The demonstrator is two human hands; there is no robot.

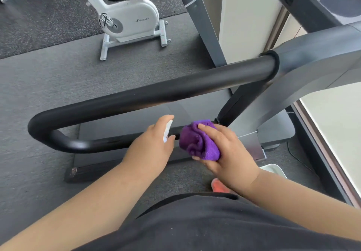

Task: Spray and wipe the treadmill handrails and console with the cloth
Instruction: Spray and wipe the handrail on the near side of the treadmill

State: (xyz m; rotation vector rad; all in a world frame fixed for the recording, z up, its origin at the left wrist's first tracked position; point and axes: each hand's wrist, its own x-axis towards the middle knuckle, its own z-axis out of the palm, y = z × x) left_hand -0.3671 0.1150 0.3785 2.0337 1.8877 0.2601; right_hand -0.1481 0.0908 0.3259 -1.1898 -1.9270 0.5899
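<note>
A thick black padded handrail (156, 92) crosses the middle of the view, bends round at the left and runs back as a lower bar (88, 143). My right hand (224, 151) grips a bunched purple cloth (199, 141) against the lower bar near its right end. My left hand (152, 145) sits just left of the cloth and holds a small white spray bottle (168, 130), mostly hidden by the fingers. The grey console (332, 2) shows only at the top right corner.
The treadmill deck (125, 121) lies below the rail, with grey uprights (205, 26) behind. A white exercise bike (129, 20) stands on the dark mat floor at the back left. A white container (273, 168) and a window ledge are on the right.
</note>
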